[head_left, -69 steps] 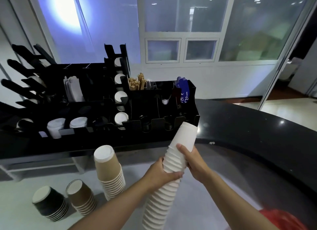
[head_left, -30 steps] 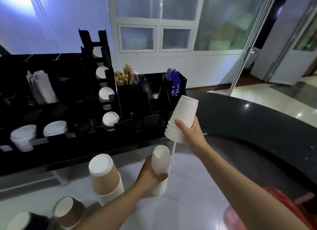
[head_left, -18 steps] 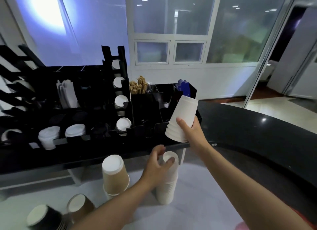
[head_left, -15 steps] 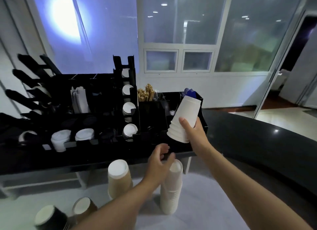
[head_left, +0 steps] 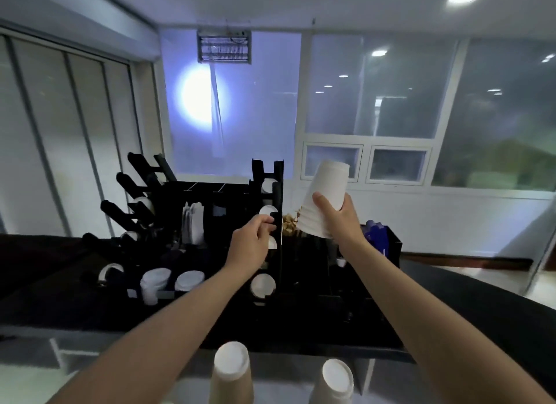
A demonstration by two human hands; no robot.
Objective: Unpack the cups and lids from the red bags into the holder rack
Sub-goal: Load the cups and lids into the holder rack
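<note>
Step in hand: loading white cups into holder rack [head_left: 279, 193]. Right hand [head_left: 340, 220] gripped inverted short white cup stack [head_left: 323, 202], raised right of rack's vertical column. Left hand [head_left: 252, 247] at column, fingers curled; whether holding anything: cannot tell. Next: probably guide stack into a free slot

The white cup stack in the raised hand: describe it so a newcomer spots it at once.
Find the black holder rack across the middle. Above its right half, the right hand grips a short white cup stack, upside down. Unlike the two stacks at the bottom edge, it is held in the air.
</note>
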